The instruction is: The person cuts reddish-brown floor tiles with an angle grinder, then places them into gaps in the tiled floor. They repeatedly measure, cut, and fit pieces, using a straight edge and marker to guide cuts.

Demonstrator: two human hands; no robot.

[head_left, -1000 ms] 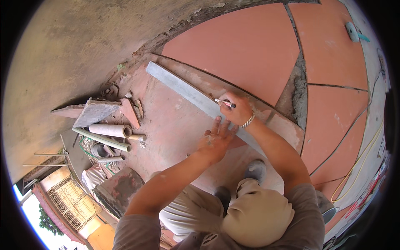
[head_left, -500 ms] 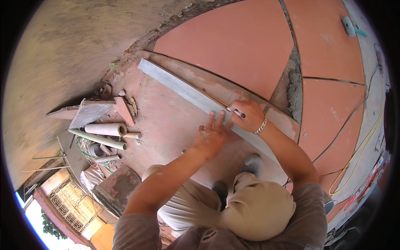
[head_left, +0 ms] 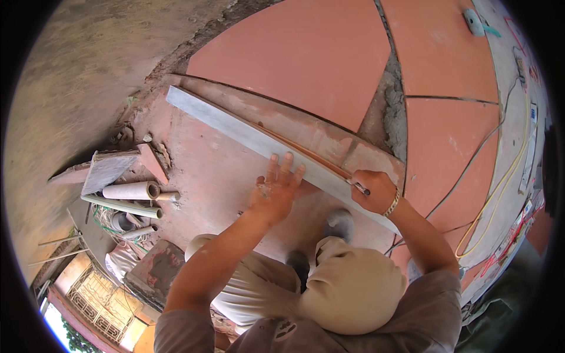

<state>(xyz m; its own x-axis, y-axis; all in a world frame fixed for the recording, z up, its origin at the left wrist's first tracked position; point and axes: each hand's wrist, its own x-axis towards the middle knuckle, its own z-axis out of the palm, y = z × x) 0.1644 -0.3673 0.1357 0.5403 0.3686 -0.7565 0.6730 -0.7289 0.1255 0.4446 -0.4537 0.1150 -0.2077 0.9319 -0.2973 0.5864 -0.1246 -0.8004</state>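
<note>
A long grey straightedge bar lies slantwise across a dusty reddish tile. My left hand rests with spread fingers, the fingertips on the bar near its middle. Farther right along the bar, my right hand is closed round a slim pen-shaped tool with a dark end. The tool sits at the bar's far edge; its tip is hard to make out. A brown-orange line runs along that edge, left of the right hand.
Large terracotta tiles cover the floor beyond, with a mortar-filled gap. At left, by the wall, lie pipes and tile scraps. A cable and a yellow cord cross at right. A roller-shaped tool lies far right.
My right hand has slid along the bar toward the lower right with the pen-shaped tool, away from my left hand. A longer stretch of brown-orange line shows. The view has shifted slightly.
</note>
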